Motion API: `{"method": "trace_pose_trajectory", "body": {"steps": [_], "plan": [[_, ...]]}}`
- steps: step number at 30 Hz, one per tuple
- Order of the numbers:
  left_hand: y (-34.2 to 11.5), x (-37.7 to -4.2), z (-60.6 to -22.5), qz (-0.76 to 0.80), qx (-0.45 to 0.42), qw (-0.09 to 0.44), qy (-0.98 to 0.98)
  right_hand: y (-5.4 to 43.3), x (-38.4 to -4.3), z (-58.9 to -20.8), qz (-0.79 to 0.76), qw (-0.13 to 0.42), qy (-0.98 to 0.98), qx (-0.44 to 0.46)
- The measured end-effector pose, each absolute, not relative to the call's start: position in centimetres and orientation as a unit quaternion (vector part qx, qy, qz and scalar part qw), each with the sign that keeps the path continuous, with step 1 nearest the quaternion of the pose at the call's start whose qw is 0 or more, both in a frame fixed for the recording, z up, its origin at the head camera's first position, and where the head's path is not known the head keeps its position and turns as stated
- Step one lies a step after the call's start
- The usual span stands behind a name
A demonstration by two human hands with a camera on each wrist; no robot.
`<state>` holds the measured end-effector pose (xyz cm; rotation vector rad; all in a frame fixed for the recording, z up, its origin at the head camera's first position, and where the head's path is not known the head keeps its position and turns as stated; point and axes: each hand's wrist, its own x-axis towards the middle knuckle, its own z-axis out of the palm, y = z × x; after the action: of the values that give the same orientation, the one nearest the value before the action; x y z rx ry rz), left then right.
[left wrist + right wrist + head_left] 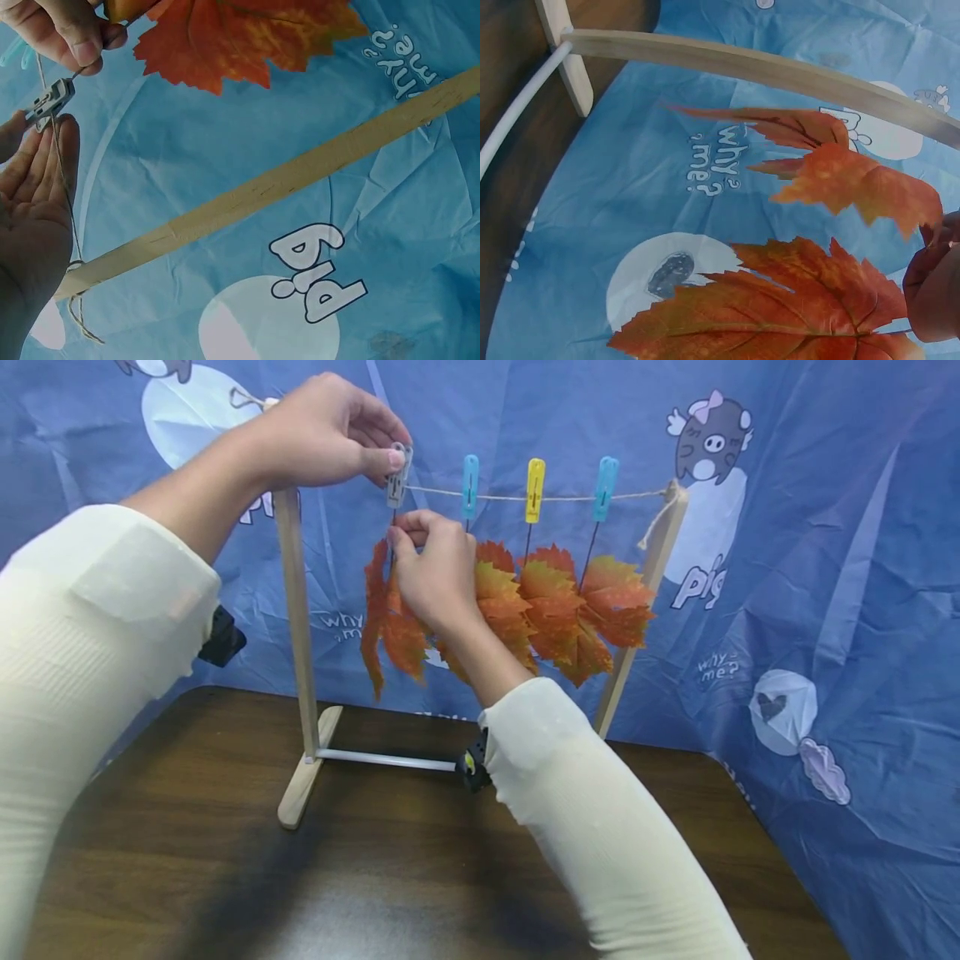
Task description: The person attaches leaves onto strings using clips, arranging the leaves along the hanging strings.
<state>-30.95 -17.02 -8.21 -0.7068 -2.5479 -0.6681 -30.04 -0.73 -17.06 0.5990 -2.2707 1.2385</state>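
Note:
My left hand (330,439) pinches a grey clothespin (397,477) on the string, thumb in front and fingers behind. Just below it, my right hand (438,564) pinches the thin stem of an orange-red maple leaf (405,631), whose top end meets the clothespin's lower end. In the left wrist view the clothespin (51,101) sits across the string (64,169), with the stem running from its tip to the right fingers. The held leaf (862,184) hangs folded in the right wrist view, beside another leaf (780,300).
A wooden post (296,610) on a foot (309,768) and a second post (652,581) carry the string. Blue (470,485), yellow (534,489) and second blue clothespins (606,489) hold more leaves (555,602). A white rod (390,761) runs low above the brown table (360,885).

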Motion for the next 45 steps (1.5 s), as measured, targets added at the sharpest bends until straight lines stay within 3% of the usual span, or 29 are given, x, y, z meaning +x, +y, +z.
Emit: {"method": "trace_pose_trajectory", "body": {"steps": [20, 34, 45], "plan": [[-16.5, -30.4, -8.3, -0.21, -0.285, 0.326, -0.876, 2.3, -29.6, -16.7, 0.419, 0.285, -0.829, 0.238], [-16.7, -28.1, -9.7, -0.223, -0.324, 0.366, -0.843, 6.5, -28.3, -16.5, 0.392, 0.321, -0.812, 0.289], [-17.7, -26.6, -11.4, -0.245, -0.331, 0.379, -0.829, 10.9, -27.3, -17.5, 0.345, 0.387, -0.79, 0.327]]}}
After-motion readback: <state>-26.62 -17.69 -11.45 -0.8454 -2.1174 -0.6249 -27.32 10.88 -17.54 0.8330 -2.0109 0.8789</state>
